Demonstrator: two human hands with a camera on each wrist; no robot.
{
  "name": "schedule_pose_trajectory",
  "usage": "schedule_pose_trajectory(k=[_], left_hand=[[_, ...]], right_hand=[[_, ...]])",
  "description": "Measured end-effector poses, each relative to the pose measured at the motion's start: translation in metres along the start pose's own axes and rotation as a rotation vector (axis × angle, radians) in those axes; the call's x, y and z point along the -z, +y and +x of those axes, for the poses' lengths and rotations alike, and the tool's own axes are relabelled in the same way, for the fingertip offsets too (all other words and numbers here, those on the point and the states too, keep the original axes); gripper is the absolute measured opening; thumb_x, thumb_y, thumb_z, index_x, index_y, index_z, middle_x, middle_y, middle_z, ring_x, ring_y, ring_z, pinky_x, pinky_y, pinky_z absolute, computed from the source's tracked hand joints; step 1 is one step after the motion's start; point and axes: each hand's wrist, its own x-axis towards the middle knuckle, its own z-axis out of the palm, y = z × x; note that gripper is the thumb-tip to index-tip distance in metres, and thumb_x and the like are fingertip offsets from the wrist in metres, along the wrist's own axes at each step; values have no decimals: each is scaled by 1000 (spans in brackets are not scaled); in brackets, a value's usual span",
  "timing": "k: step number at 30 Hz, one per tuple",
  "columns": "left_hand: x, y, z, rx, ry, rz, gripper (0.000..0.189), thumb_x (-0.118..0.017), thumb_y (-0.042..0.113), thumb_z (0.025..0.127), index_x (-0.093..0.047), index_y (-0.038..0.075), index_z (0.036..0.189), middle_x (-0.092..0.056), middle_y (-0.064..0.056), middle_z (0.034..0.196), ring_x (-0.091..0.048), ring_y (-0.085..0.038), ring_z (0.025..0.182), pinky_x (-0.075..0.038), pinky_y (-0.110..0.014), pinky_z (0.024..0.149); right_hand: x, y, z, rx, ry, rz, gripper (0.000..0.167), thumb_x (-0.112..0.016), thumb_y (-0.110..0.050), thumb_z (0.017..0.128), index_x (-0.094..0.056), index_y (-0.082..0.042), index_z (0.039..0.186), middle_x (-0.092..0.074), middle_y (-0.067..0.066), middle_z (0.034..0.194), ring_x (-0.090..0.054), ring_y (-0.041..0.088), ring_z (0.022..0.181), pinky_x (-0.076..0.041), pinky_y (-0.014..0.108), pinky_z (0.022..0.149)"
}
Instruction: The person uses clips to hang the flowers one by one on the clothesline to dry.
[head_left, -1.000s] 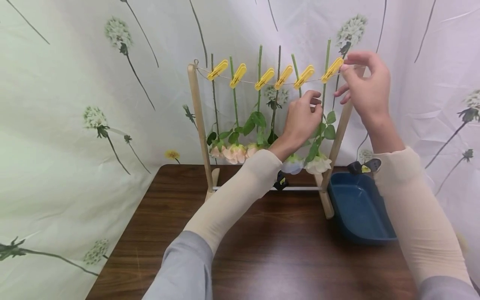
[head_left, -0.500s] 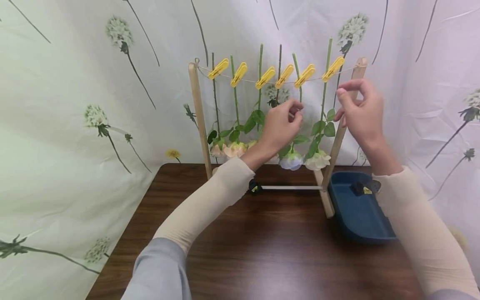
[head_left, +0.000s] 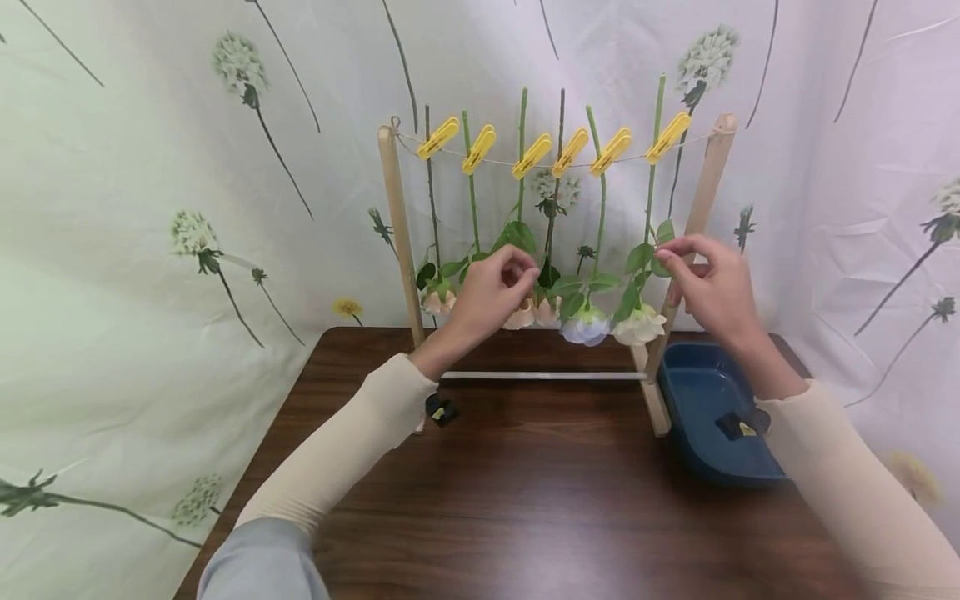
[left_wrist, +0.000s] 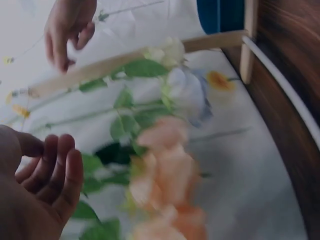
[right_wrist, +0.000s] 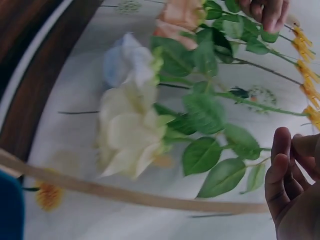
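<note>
Several roses hang head down from a thin cord, each stem gripped by a yellow clothespin. At the right end is a white rose, beside it a pale blue rose; peach roses fill the left side. My left hand is in front of the peach blooms, fingers loosely curled and holding nothing, covering part of them in the head view. My right hand hovers beside the leaves of the white rose, its thumb and fingers loosely bent with nothing visible between them.
The cord runs between two wooden posts, joined low down by a white rod. A blue basin stands right of the rack on the dark wooden table. Behind hangs a flower-printed white cloth.
Both hands have come down from near the clothespins. The left has moved left and lower; the right has left the rightmost clothespin and dropped to leaf height. The flowers hang as before.
</note>
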Motion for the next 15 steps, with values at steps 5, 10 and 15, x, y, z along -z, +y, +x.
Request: schedule_pose_trajectory(k=[5,10,15], left_hand=[[26,-27,-21,30,-24,-70,20,-62,15,109,-71,-2,114,-72,-14,81,-68,-23,66,-62,-34,60],[56,-56,-42,103,-13,-107,28,-60,21,111,-70,-4,119,-72,-16,85,-70,-21,69,-63,-31,63],[89,-83,-67,155,13,-124,32,-56,23,113,-68,-5,124,-70,-20,89,-69,-13,70,-64,-35,66]], right_hand=[[7,20,-15,-25,-14,-78,18,-70,-15,105,-77,1,110,-73,-6,82,-57,3,41,-38,21,38],[20,41,-29,-92,-27,-131,17,-66,-12,106,-75,1,112,-71,-3,79,-59,8,42,-46,19,44],[35,65,-40,-96,-31,-195,19,-59,-7,108,-74,1,115,-78,12,86,-60,-8,49,-47,13,48]])
